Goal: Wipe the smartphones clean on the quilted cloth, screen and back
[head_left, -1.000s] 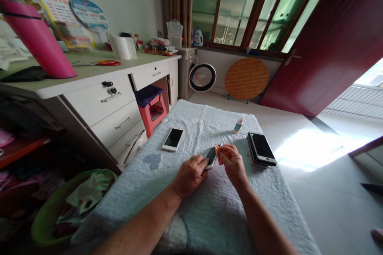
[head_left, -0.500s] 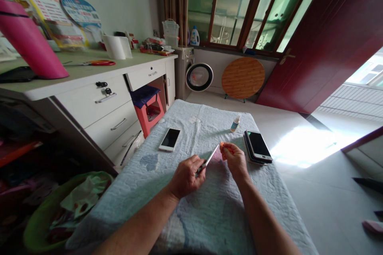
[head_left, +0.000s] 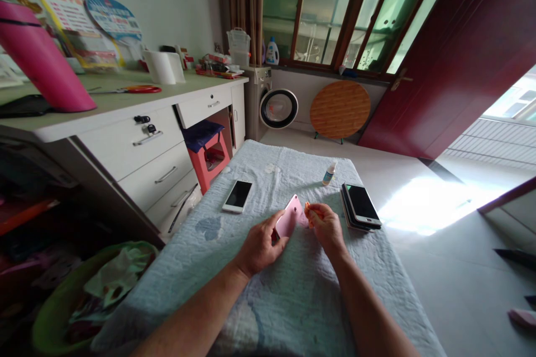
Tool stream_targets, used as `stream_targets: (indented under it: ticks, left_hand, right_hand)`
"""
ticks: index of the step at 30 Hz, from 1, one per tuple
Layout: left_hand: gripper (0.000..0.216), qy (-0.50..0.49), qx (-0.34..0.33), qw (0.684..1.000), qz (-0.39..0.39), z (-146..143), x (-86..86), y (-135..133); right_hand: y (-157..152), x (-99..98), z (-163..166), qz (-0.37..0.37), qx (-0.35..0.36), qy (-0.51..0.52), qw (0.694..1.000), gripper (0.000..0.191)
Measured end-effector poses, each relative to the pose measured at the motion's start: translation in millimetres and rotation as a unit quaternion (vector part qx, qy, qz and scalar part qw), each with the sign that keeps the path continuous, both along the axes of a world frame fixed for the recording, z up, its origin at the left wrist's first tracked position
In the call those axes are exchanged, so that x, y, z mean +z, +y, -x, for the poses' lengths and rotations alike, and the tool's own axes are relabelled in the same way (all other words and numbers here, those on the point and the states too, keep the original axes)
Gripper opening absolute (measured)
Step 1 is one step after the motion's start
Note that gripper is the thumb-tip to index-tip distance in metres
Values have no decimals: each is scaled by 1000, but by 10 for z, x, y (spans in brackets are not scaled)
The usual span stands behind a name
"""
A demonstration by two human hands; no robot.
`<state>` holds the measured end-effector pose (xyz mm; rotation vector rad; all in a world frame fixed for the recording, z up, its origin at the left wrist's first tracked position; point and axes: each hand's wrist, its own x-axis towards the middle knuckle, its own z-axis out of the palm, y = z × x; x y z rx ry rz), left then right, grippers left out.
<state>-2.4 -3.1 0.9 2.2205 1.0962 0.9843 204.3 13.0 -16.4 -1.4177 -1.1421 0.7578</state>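
Two hands point(head_left: 293, 231) pinch a tilted pink phone point(head_left: 290, 216).

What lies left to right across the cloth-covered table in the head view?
White phone → pink phone, held by the left hand → small orange piece, pinched by the right hand → stack of dark phones.

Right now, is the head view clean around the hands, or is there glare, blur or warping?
Head view: sun blows out a floor patch right of the stack of phones; the left hand holding the pink phone and the right hand pinching a small orange thing are evenly lit and sharp; the wide lens bends the desk and door at the edges.
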Motion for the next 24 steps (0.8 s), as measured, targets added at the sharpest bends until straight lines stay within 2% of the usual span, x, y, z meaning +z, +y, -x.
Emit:
stream_targets:
  ticks: [6, 14, 20, 24]
  left_hand:
    - [65, 10, -27, 999, 25, -5, -18, 1]
    - [58, 19, -52, 998, -1, -1, -27, -14]
    - [61, -13, -40, 997, 66, 5, 69, -3]
    - [69, -5, -44, 995, 85, 15, 75, 17]
  right_hand:
    - [-31, 25, 28, 3, 10, -12, 1000, 30]
    - [-73, 84, 91, -22, 26, -80, 996, 30]
    - [-116, 99, 217, -96, 76, -185, 975, 23]
    - [-133, 91, 252, -103, 95, -229, 963, 23]
